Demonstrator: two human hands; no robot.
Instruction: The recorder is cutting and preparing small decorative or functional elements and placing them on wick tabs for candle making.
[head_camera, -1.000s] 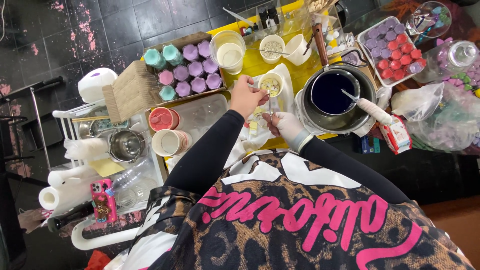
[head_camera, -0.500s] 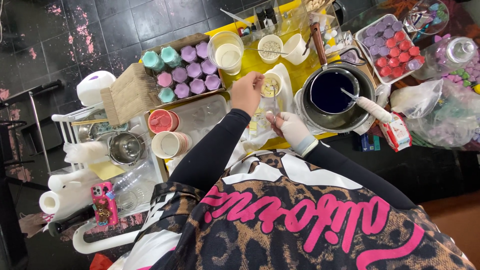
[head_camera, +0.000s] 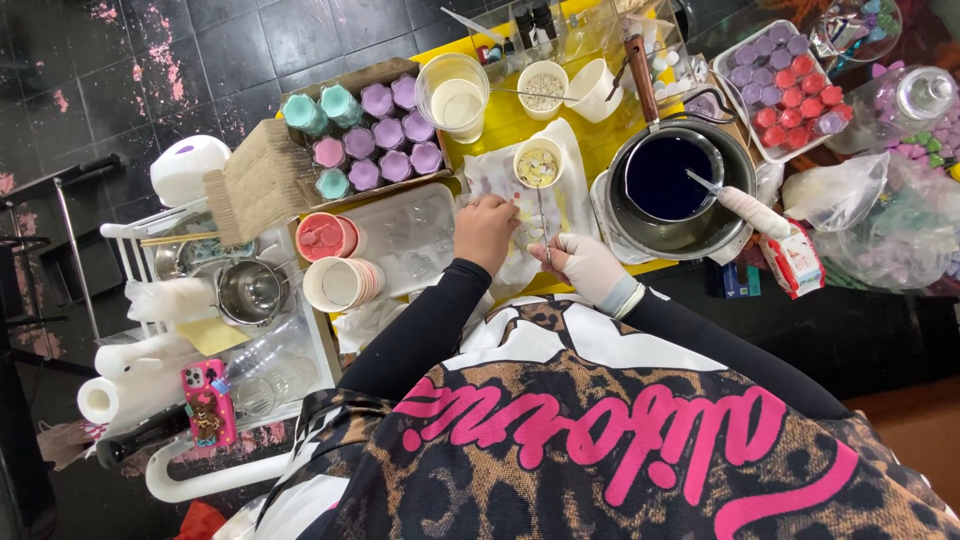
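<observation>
The left hand (head_camera: 487, 228) rests with curled fingers on a white paper sheet (head_camera: 520, 215) on the yellow surface (head_camera: 505, 115); what it grips cannot be told. The gloved right hand (head_camera: 585, 262) pinches a thin metal stick (head_camera: 542, 215). Judged risk: an elbow could jog the pot of dark blue liquid (head_camera: 668, 180) just beside, or the small cream-filled cup (head_camera: 538, 162) ahead.

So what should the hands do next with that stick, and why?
Probably lift the thin stick into the small cup just above it. The gloved right hand holds the stick with its tip pointing at that cup, which has bits in it, while the bare left hand rests on the white paper beside it. I can't tell what the tip touches.
</observation>
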